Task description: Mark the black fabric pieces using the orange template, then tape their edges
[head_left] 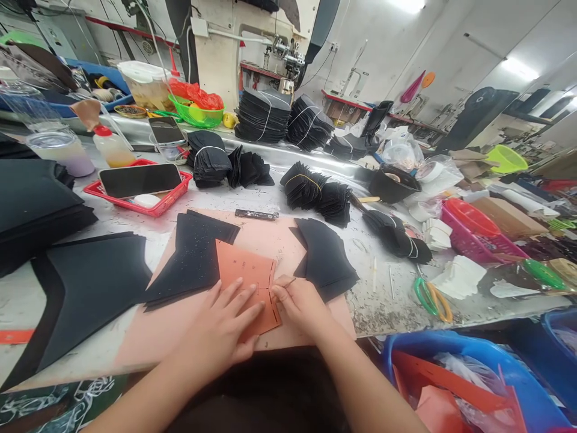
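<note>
An orange template [238, 264] with dark slots and a few written marks lies in front of me, overlapping a stack of black cut pieces [192, 264]. My left hand [229, 319] rests flat on the template, fingers spread. At the template's slotted right edge, my right hand [300, 304] pinches a thin pen-like stick [288, 281]; its lower end is hidden by the fingers. A second stack of black pieces [324, 258] sits just beyond the right hand. Beneath everything is a pale pink board [148, 337].
Larger black panels [99, 276] lie at left. Behind stand a red basket holding a phone [139, 180] and tied black bundles [302, 183]. Scissors [433, 297] lie at right, above a blue bin [451, 343] beyond the table edge. A sewing machine [288, 57] stands at the back.
</note>
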The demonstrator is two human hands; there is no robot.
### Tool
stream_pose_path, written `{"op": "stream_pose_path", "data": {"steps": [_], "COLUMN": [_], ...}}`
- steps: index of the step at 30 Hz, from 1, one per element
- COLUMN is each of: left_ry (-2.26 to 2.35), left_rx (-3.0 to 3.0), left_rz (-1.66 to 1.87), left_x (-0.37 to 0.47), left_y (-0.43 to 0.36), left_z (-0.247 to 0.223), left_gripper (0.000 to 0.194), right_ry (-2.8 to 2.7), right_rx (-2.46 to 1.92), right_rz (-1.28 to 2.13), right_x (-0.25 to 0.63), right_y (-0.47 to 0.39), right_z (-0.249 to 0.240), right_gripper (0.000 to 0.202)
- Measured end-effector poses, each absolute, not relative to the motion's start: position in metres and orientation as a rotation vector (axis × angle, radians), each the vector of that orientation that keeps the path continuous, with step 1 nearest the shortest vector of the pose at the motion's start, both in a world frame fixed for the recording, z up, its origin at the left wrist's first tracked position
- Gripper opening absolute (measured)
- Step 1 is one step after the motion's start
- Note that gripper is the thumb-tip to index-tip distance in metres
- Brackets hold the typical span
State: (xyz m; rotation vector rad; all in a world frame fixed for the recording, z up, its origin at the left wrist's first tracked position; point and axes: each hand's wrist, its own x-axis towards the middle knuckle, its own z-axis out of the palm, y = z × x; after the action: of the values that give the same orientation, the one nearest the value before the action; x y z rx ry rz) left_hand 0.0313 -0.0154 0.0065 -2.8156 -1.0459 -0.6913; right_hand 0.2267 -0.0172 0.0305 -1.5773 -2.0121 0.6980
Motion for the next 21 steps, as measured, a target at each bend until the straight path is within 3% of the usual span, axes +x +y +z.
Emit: {"op": "stream_pose_path", "data": {"steps": [10,17,21], "left_ry": [-0.989,-0.903,-0.907], "left_rx": [-2.794,-2.761,-2.725], "left_rz": [-0.655,-0.558,-0.614], "left_x": [0.032,0.0,-0.016], "left_y": [-0.014,-0.021,-0.029], "left_z": [0.003,0.001,-0.003], "left_gripper": [0.033,0.045,0.037], "right_ry": [-1.963,-1.195,-0.896], "right_rx": [-1.545,-1.51,-1.393], "right_rz": [0.873,1.252,1.446], "right_x": [0.234,0.233,0.22], "right_y": [-0.04,-0.033,-0.03], "right_z": [0.034,0.033,0.03], "right_gripper": [0.037,0.029,0.029]}}
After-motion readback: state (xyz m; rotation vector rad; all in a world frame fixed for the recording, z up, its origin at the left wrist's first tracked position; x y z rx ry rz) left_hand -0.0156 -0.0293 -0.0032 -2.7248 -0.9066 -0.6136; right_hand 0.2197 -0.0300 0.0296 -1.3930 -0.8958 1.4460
